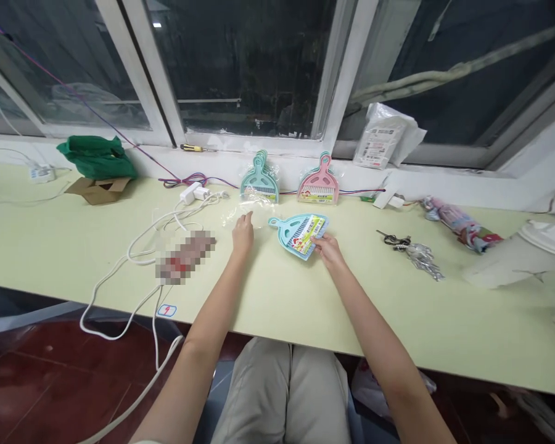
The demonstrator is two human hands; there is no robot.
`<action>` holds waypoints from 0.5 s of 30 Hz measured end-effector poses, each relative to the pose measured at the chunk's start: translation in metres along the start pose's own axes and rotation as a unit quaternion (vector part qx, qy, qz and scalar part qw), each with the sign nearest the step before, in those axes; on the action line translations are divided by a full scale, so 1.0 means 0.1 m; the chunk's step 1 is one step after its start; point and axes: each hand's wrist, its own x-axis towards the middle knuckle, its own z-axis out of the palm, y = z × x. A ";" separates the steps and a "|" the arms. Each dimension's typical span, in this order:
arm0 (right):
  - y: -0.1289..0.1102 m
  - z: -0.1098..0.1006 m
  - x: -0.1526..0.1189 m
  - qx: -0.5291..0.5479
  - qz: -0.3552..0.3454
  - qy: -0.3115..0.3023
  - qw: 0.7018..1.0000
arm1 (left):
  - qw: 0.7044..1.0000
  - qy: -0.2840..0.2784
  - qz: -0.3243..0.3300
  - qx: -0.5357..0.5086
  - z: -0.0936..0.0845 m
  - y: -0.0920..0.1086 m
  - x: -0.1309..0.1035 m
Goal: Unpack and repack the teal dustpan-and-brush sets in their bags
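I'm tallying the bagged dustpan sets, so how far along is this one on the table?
Done: a bagged teal stack and a bagged pink stack lean against the wall under the window. In hand: the right hand holds a bare teal dustpan set flat on the table, while the left hand touches a clear plastic bag. Left: the set is not yet in the bag.

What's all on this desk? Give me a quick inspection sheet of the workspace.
Surface: pale green table under a window.
Job's things: teal dustpan set lying flat; clear plastic bag beside it.
Clutter: teal stack, pink stack, green cloth, cardboard, screwdriver, folded umbrella.
Hands: left hand touching the bag; right hand gripping the dustpan's edge.
Cables: white cord trailing off the table.
Surroundings: dark window panes, red floor.
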 end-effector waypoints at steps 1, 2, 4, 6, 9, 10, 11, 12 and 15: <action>0.01 0.04 -0.03 0.006 -0.001 0.011 1.000 | 1.000 -0.005 0.013 0.002 0.01 0.02 -0.01; 0.02 0.09 -0.06 0.010 -0.004 0.012 1.000 | 0.999 -0.011 0.032 0.002 0.02 0.05 -0.02; 0.06 0.19 -0.14 0.011 -0.015 -0.007 1.000 | 0.996 -0.022 0.084 -0.005 0.04 0.12 -0.06; 0.11 0.26 -0.21 0.015 -0.027 -0.025 0.999 | 0.991 -0.026 0.128 -0.021 0.05 0.18 -0.11; 0.18 0.32 -0.26 0.051 -0.037 -0.008 0.998 | 0.985 -0.020 0.161 -0.061 0.04 0.29 -0.18; 0.20 0.32 -0.25 0.067 -0.036 0.003 0.997 | 0.981 -0.014 0.175 -0.081 0.03 0.33 -0.20; 0.21 0.32 -0.24 0.082 -0.036 0.011 0.996 | 0.977 -0.002 0.187 -0.104 0.02 0.37 -0.21; 0.23 0.31 -0.23 0.096 -0.037 0.014 0.995 | 0.973 0.022 0.190 -0.128 0.00 0.40 -0.21; 0.23 0.29 -0.18 0.118 -0.046 0.011 0.992 | 0.959 0.158 0.071 -0.223 -0.05 0.44 -0.17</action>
